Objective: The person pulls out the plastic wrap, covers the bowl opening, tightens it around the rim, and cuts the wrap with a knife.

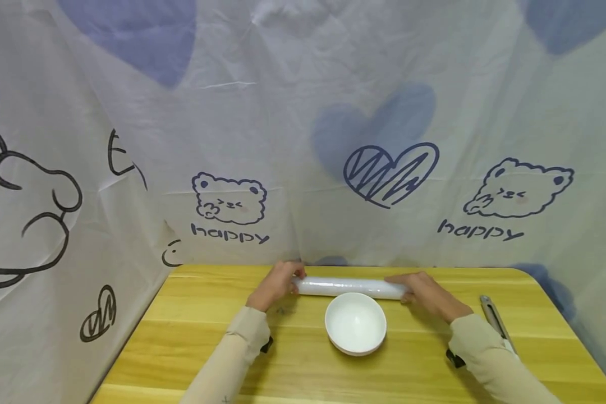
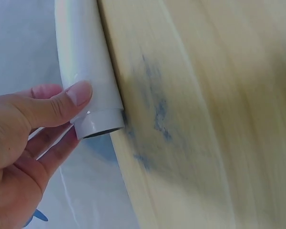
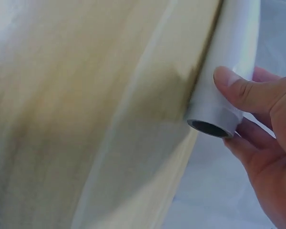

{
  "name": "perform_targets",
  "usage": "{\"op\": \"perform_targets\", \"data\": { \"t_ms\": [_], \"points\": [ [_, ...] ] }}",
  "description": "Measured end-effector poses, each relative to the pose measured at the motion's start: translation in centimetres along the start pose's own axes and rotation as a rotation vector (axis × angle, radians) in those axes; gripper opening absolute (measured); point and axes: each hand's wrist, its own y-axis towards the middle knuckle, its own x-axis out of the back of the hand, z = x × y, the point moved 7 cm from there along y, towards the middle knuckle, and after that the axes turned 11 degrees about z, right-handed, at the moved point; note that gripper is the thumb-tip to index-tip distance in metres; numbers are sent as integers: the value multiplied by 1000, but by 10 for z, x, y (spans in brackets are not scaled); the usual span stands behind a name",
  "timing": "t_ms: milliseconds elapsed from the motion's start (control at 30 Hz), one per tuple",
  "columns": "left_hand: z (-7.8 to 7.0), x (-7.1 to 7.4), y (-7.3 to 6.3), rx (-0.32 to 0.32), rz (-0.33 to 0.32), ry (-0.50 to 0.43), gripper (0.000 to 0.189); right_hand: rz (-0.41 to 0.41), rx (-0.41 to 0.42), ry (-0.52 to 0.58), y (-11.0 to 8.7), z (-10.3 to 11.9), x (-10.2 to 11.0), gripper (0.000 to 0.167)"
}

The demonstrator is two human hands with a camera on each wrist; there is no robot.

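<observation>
A roll of plastic wrap lies crosswise near the table's back edge, glossy and whitish on a hollow core. At its left end my left hand grips it, the thumb on top and the fingers behind and below, as the left wrist view shows for the roll's end. My right hand holds the other end in the same way, thumb over the film and fingers round the far side. Just in front of the roll stands a white bowl, upright, with nothing visible inside.
A grey utility knife lies on the right of the wooden table, partly behind the right sleeve. A printed cloth hangs along the back edge and the left side. Dark bluish marks show on the wood near the left hand.
</observation>
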Motion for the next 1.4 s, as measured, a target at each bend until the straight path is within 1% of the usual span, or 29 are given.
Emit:
{"op": "perform_targets", "data": {
  "t_ms": [167,300,400,467,533,667,767,833,933,967,1067,1167,1267,1400],
  "points": [
    [-1,2,-2,-29,1,-22,32,18,36,36,-3,-2,4,40],
    [-1,2,-3,-52,-4,-28,34,13,45,43,-5,-6,5,40],
    [0,0,-3,-39,7,-26,28,-28,9,26,-8,-10,4,34],
    [0,-2,-3,-22,16,-23,32,-57,-18,1,-10,-10,2,28],
    [1,-2,-5,-11,9,-9,35,-81,-38,-31,-11,-10,0,24],
    [5,-2,-7,2,-12,-24,32,-114,-37,-66,-13,-8,-1,19],
    [7,0,-9,6,-13,-68,26,-131,-23,-59,-14,-9,1,14],
    [8,1,-10,6,-16,-84,21,-138,-6,-58,-15,-8,2,14],
    [8,3,-12,-1,-25,-52,26,-131,42,-61,-14,-5,3,10],
    [8,3,-12,-4,-27,-36,30,-124,51,-61,-13,-4,3,12],
    [7,4,-11,-30,-39,29,35,-116,57,-51,-12,-3,1,20],
    [7,3,-11,-43,-46,44,35,-143,54,-47,-14,-4,1,20],
    [5,3,-12,-65,-52,9,31,-191,61,-32,-17,-6,1,12],
    [7,6,-13,-57,-63,-79,23,-227,32,10,-19,-9,1,6]
  ]
}}
